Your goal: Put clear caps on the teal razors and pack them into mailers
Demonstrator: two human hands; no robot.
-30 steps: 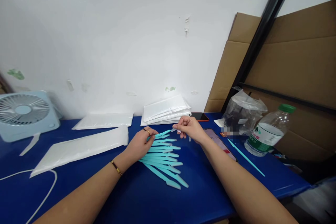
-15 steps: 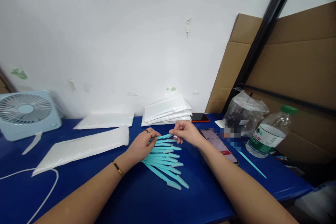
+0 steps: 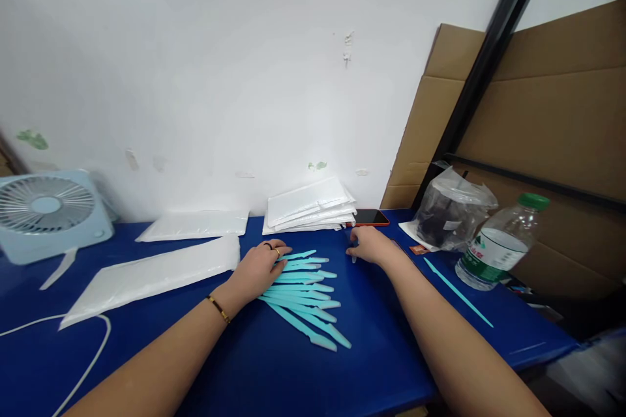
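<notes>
Head view: the left hand [image 3: 257,268] lies half-curled over fanned turquoise tools [image 3: 299,294] on the blue surface [image 3: 381,352], probably steadying the handles so the splayed tips lie separate. The right hand [image 3: 368,246] has bent fingers just beside a small clear piece [image 3: 354,260]. Whether either of the hands pinches anything cannot be told, and the left one hides the handle ends.

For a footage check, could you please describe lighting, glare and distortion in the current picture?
Head view: soft light on the white wall, faint sheen on the long white packet, turquoise tools fairly clear, dark shadow beyond the bottle, which leans outward, probably from wide-angle distortion.
</notes>
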